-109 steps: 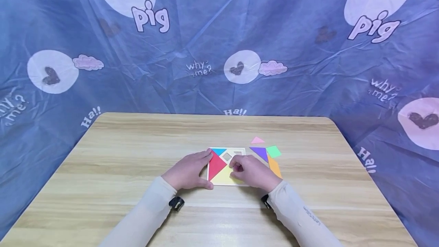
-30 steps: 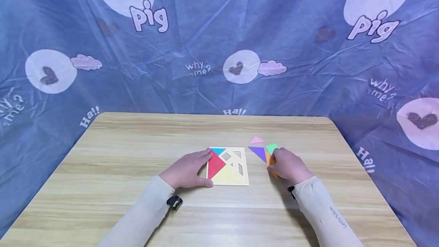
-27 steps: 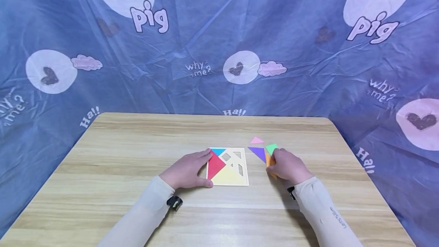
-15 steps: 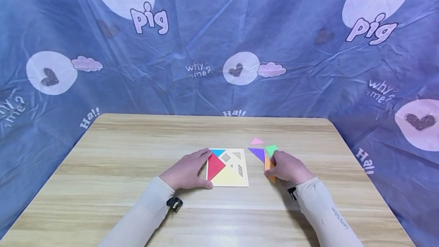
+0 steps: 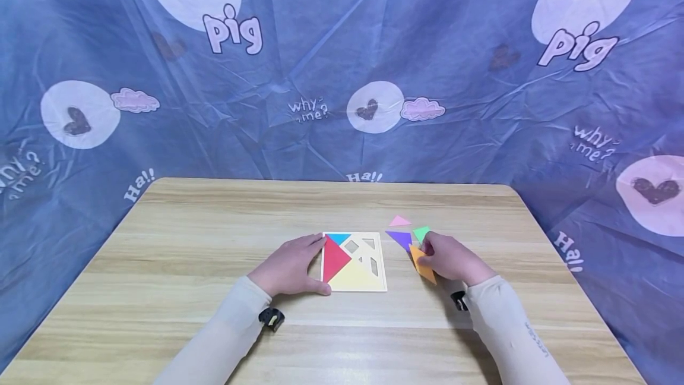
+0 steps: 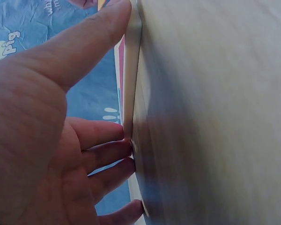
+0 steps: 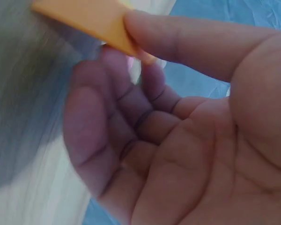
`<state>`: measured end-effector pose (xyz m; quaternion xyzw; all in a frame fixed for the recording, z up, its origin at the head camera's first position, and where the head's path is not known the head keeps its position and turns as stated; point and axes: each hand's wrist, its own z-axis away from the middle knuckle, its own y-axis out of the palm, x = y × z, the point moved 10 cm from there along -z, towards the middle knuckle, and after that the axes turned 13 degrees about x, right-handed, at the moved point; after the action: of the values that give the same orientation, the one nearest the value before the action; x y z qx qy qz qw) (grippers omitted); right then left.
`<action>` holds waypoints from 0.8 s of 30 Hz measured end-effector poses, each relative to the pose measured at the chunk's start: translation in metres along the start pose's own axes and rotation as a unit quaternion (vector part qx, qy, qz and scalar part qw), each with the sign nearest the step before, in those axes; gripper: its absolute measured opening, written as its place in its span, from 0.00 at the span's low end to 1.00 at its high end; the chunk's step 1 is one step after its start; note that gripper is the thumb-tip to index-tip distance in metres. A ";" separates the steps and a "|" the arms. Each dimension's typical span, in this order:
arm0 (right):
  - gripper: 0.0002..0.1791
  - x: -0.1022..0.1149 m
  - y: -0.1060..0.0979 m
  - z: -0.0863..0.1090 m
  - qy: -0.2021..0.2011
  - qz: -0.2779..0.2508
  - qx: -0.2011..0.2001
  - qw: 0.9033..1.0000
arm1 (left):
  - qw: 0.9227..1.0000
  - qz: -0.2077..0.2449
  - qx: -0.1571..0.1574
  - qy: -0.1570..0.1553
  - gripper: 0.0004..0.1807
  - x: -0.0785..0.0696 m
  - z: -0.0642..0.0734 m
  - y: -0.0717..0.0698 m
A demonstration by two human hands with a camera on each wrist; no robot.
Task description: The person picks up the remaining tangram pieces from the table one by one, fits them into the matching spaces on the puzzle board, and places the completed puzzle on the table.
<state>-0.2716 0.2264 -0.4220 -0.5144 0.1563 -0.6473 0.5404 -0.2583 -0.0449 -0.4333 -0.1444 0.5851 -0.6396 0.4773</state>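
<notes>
A square tangram board [image 5: 382, 260] lies flat, with a red triangle [image 5: 335, 258], a yellow triangle [image 5: 355, 278] and a blue triangle [image 5: 338, 237] set in it. Along its left edge my left hand [image 5: 290, 265] rests, thumb at the near corner and fingertips against the side [image 6: 128, 101]. My right hand [image 5: 451, 257] pinches an orange parallelogram tangram piece [image 5: 422, 264] between thumb and fingers; it is tilted. The right wrist view shows the thumb on this orange piece [image 7: 91, 18], the other fingers curled below.
A purple triangle [image 5: 401, 239], a green piece [image 5: 420, 233] partly behind the right hand, and a pink triangle [image 5: 399, 221] lie right of the board. Several cut-out holes show in the board's right half. A blue printed cloth [image 5: 299, 64] hangs behind the wooden table [image 5: 214, 212].
My right hand has gone from above the board to the orange piece, drawn it slightly nearer, and now pinches it, turned and tilted. The left hand stays at the board's edge.
</notes>
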 end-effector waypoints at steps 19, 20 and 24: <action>0.08 0.014 -0.018 -0.001 -0.051 -0.070 -0.095 0.992 | 1.000 -0.003 0.001 0.000 0.59 0.000 0.000 0.001; 0.07 0.014 -0.019 -0.001 -0.051 -0.071 -0.103 0.991 | 1.000 -0.003 0.001 -0.001 0.60 0.000 0.000 0.001; 0.06 0.014 -0.021 -0.001 -0.050 -0.073 -0.130 0.988 | 1.000 -0.003 0.003 -0.002 0.60 0.001 0.000 0.002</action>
<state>-0.2826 0.2217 -0.3993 -0.6219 0.1742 -0.6329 0.4271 -0.2577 -0.0453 -0.4350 -0.1465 0.5819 -0.6423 0.4769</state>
